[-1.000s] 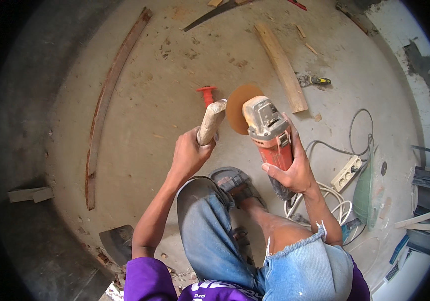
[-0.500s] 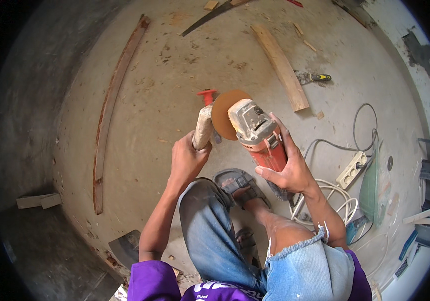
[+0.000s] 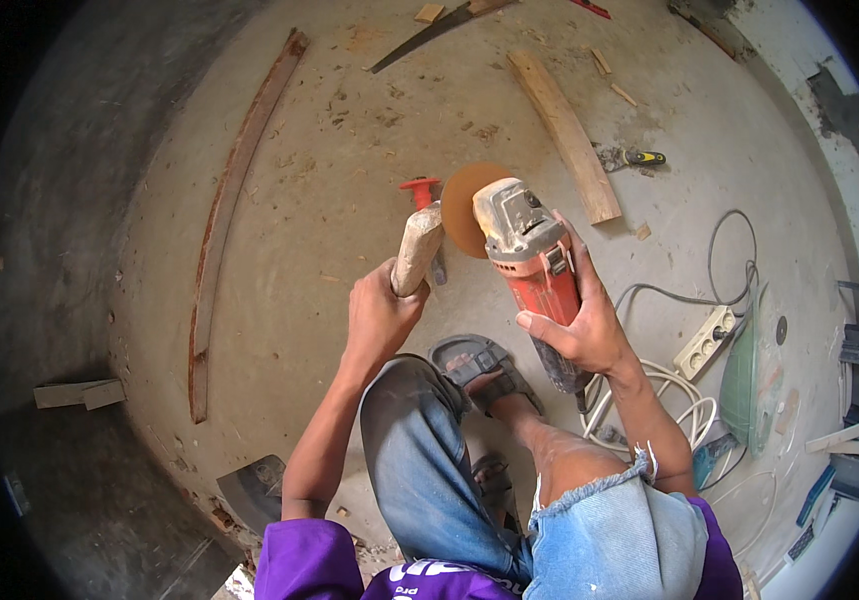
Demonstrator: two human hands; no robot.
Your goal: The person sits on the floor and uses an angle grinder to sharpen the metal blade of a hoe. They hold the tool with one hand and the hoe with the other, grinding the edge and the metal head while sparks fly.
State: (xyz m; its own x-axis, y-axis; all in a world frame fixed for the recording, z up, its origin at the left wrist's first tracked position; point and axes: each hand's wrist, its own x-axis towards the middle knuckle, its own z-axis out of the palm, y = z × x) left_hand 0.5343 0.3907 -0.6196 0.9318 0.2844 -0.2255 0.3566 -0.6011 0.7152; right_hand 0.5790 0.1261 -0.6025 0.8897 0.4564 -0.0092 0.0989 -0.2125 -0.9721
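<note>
My left hand [image 3: 385, 312] is closed round a short, pale, rounded piece of wood [image 3: 416, 250] that looks like a tool handle, its free end tilted up and to the right. My right hand [image 3: 589, 325] grips the body of a red and grey angle grinder [image 3: 539, 265]. A brown disc [image 3: 469, 212] is fitted to its head; its left edge lies right beside the wood's end, and I cannot tell whether they touch. Behind the wood, a chisel with a red hand guard [image 3: 420, 188] lies on the floor, partly hidden.
A long brown plank [image 3: 234, 190] lies left, a shorter board [image 3: 569, 140] ahead right. Beyond are a handsaw [image 3: 419, 42] and a scraper [image 3: 639, 158]. A power strip [image 3: 704, 342], coiled white cable [image 3: 694, 400] and green glass-like sheet [image 3: 739, 385] lie right, near my sandalled foot [image 3: 479, 365].
The grinder and its disc have shifted slightly right and up. The wooden piece has tilted further right, and its end shows more to me. Both hands keep their grip.
</note>
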